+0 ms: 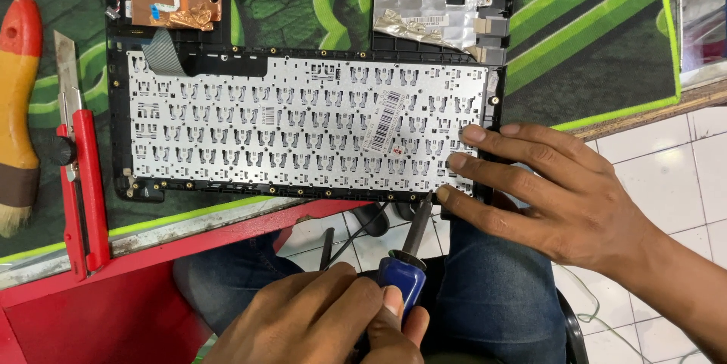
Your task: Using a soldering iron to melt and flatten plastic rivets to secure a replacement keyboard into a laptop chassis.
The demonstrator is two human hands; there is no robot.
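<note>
The near right corner of the keyboard [303, 129] is crowded: the right hand [560, 197] lies flat across it, fingers spread, and the screwdriver [409, 258] held by the left hand [326, 318] comes up at the near edge just beside them. The keyboard's middle and left lie open from above. On the left, the red cutter [79, 182] and brush [19, 106] narrow the strip of green mat [591, 23]; the mat's right side is open
</note>
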